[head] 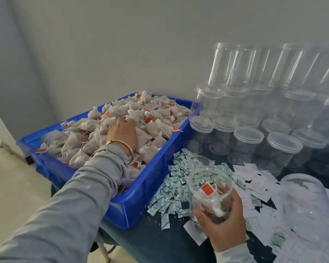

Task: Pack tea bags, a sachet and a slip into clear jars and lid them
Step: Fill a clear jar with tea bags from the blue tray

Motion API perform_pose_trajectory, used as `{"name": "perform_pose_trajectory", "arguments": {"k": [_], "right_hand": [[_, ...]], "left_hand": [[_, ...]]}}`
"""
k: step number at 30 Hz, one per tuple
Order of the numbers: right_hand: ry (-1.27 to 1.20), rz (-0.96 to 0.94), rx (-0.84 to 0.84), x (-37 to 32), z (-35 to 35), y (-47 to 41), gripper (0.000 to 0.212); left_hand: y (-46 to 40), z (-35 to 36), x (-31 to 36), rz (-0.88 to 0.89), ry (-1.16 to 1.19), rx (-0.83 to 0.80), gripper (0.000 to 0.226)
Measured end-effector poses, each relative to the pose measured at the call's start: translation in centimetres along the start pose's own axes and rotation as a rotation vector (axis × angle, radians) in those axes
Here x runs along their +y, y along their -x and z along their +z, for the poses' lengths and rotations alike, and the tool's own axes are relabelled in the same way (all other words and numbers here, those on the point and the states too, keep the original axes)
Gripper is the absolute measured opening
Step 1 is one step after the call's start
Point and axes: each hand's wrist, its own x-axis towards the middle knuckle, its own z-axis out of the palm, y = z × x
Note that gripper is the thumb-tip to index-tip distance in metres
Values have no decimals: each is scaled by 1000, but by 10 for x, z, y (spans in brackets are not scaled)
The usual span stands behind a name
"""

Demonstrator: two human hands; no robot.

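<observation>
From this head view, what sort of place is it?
Probably a small hand-packing workstation, not a kitchen: a blue crate heaped with tea bags, stacked clear jars along the wall, loose sachets and paper slips.

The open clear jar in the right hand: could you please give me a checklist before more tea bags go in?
1. Right hand holds the open clear plastic jar firmly: ok.
2. Jar mouth unlidded and facing up: ok.
3. Room left in the jar: ok, only partly filled.
4. Left hand on the white tea bags with red tags in the blue plastic crate: ok.
5. Tea bag actually pinched: cannot tell.
6. Pale green sachets and white paper slips within reach: ok.
</observation>
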Motion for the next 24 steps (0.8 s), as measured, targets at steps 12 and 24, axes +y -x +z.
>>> {"name": "perform_pose_trajectory", "arguments": {"k": [12, 24], "right_hand": [[47, -22, -11, 3, 1, 1, 107], [14, -82, 97, 0, 4, 1, 108]], "left_hand": [[26, -41, 5, 121, 359, 215, 17], [112, -44, 93, 481, 709, -451, 13]]}}
